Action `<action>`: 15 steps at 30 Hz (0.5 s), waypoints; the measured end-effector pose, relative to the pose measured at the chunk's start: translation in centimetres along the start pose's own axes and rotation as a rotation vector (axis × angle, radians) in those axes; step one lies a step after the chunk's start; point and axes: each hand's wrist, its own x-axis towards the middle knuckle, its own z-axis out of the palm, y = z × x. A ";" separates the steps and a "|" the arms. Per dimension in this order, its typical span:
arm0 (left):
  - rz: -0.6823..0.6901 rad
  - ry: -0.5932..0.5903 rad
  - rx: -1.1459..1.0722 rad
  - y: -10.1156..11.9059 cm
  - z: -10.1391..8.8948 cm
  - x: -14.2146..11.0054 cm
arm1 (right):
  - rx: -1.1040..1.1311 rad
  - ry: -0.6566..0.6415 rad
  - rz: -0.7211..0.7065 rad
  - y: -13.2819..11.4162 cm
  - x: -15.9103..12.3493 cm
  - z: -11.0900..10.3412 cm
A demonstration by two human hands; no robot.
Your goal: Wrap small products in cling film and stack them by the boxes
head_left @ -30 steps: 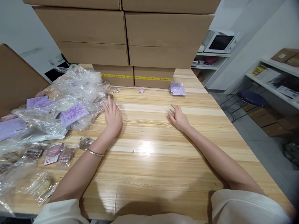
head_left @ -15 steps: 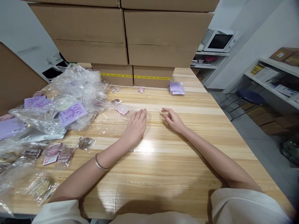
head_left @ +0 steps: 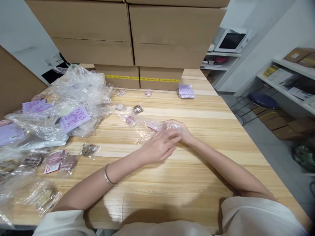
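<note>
A clear plastic bag [head_left: 142, 132] lies across the middle of the table, its right end crumpled between my hands. My left hand [head_left: 161, 146] reaches over that end with bent fingers pressing on the film. Behind it, my right hand [head_left: 184, 131] is closed around the bag's edge, its fingertips partly hidden by the film and my left hand. A white packet with red print [head_left: 154, 126] shows through the plastic beside my left fingers. Just left lie a pink wrapped piece [head_left: 130, 120], a brown wrapped piece [head_left: 137, 108] and a pale wrapped piece [head_left: 120, 107].
A heap of clear bags [head_left: 81, 85] with purple cards [head_left: 75, 118] fills the left side. Several wrapped snacks [head_left: 90, 149] lie at the front left. Stacked cardboard boxes [head_left: 162, 36] stand at the back. A purple packet [head_left: 185, 91] lies at the back right.
My left hand has moved right, and the plastic bag with the red-and-white packet has shifted right too. Both hands now meet at its end. Small wrapped pieces now show uncovered at the left.
</note>
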 end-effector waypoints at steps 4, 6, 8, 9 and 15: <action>-0.025 0.174 0.109 -1.3 -0.5 -0.8 | 0.166 0.234 0.167 0.6 0.9 -0.3; 0.053 0.167 0.138 -1.5 -0.5 -1.2 | 0.298 0.343 0.320 0.9 1.5 -0.6; 0.092 0.127 0.121 -1.6 -0.3 -1.4 | 0.448 0.455 0.501 1.2 2.0 -1.1; 0.093 0.100 0.112 -1.7 -0.2 -1.5 | 0.506 0.490 0.568 1.3 2.2 -1.5; 0.197 -0.185 0.189 -2.1 0.9 -1.9 | 0.738 0.487 0.690 1.8 2.3 -3.6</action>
